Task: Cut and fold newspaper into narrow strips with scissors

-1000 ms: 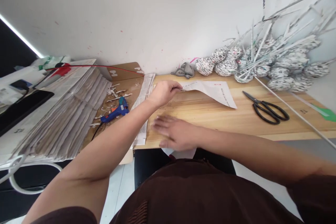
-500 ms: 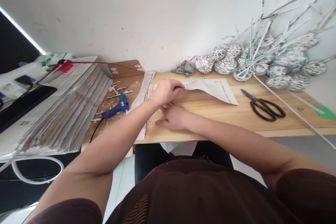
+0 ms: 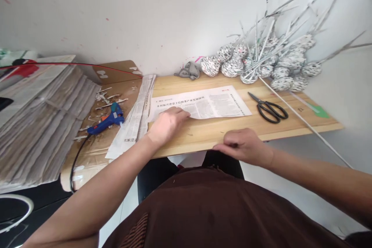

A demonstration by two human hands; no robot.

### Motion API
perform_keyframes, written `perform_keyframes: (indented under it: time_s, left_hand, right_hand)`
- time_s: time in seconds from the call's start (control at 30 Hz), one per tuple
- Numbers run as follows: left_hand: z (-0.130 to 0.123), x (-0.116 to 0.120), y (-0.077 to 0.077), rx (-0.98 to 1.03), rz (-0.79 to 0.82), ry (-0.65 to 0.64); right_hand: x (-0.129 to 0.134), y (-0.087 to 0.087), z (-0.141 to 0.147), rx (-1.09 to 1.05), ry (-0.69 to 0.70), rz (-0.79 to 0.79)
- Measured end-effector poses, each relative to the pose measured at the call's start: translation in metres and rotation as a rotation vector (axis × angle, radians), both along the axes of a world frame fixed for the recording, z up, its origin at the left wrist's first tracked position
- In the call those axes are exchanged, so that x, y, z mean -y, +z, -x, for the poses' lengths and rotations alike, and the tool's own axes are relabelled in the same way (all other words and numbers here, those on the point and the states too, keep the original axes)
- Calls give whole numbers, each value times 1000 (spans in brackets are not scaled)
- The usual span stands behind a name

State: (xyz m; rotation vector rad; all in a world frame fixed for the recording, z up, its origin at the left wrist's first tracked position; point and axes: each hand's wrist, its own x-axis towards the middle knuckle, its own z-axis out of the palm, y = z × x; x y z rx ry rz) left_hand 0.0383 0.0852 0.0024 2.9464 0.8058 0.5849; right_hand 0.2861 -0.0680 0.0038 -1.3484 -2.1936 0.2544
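A newspaper strip (image 3: 215,102) lies nearly flat on the wooden board (image 3: 200,133), its printed side up. My left hand (image 3: 170,124) rests at the strip's lower left edge, fingers together on or around that edge. Near the board's front edge is my right hand (image 3: 244,146), its fingers curled and its thumb pointing left; whatever it might hold is hidden. Black-handled scissors (image 3: 269,108) lie to the right of the strip. More long newspaper strips (image 3: 141,110) are on the left, beside the printed strip.
Woven paper balls (image 3: 232,66) with long sticks line the wall at the right. A grey cloth (image 3: 189,70) lies behind the strip. At the left are a blue glue gun (image 3: 107,120) on cardboard with paper scraps and a tall newspaper stack (image 3: 49,128).
The newspaper strip has come down nearly flat. My right hand has moved away from my left, to the right and towards the front edge. The camera view has shifted right.
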Motion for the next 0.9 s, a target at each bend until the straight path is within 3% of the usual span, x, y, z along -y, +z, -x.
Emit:
perform_keyframes:
  time_s: [0.07, 0.17, 0.3, 0.47, 0.9]
  left_hand:
    - [5, 9, -4, 4, -41, -16]
    - [11, 22, -10, 60, -78, -36]
    - [16, 45, -14, 122, -61, -54]
    - [23, 68, -18, 89, -8, -77]
    - [64, 63, -21, 101, 69, 79]
  right_hand:
    - [-3, 4, -17, 154, -165, -78]
    - [-10, 5, -25, 335, -243, -168]
    - [-15, -8, -8, 359, -243, -207]
    - [-9, -21, 8, 330, -171, -147]
    - [25, -13, -41, 236, -185, -51]
